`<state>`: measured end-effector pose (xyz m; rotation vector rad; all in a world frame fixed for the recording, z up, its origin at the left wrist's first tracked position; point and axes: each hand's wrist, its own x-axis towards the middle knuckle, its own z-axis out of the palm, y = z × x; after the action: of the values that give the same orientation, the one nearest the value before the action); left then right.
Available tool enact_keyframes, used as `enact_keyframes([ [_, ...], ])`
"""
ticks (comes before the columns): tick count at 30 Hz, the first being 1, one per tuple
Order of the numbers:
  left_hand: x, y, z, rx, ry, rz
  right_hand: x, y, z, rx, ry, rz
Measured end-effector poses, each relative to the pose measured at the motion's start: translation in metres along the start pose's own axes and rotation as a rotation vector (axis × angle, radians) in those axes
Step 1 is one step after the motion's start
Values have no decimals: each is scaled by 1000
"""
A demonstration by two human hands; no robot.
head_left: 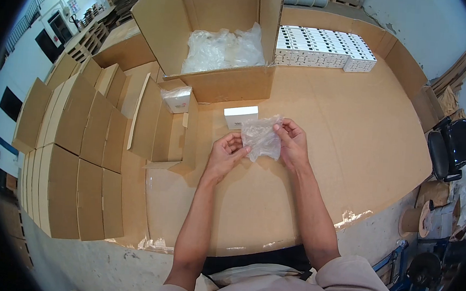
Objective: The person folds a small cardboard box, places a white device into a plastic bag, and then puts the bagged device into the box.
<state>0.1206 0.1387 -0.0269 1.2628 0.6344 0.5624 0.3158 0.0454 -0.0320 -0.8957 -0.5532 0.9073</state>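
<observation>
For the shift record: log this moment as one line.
left hand: holding plastic bag | right hand: holding same bag | small white box: on table, behind bag | large carton: open

No lettering is showing clearly enough to read anywhere in this view. The small white box (pixel 240 116) lying on the bench (pixel 353 132) is carrying a dark strip along its near edge, perhaps a printed label, but it is blurring into a smudge. The white boxes (pixel 326 48) stacked in rows at the far side are showing dark marks on their tops, too small to make out. The posters (pixel 72 5) hanging on the far wall are staying illegible as well.
</observation>
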Motion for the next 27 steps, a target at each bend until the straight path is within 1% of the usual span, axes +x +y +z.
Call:
enact_keyframes([
  [2,-1,3,-2,-18,-47,-19,0,-4,0,85,33,3],
  [5,-2,3,0,-90,-2,9,-6,-19,20,75,95,3],
  [8,3,-2,-2,-162,90,49,-11,-33,20,-353,42,99],
  [11,6,-9,-7,-175,129,137,-11,-33,6,-438,-138,287],
  [14,5,-4,-6,-194,162,101,-13,-31,4,-463,-250,200],
  [17,7,-7,-7,-193,161,92,-14,-27,7,-503,-219,271],
  [20,2,4,0,-311,143,81,-13,-28,11,-463,-190,215],
  [23,0,2,4,-54,187,86,-13,-25,13,-400,-205,156],
  [27,-2,7,-4,-65,105,17,-11,-27,9,-380,-177,185],
])
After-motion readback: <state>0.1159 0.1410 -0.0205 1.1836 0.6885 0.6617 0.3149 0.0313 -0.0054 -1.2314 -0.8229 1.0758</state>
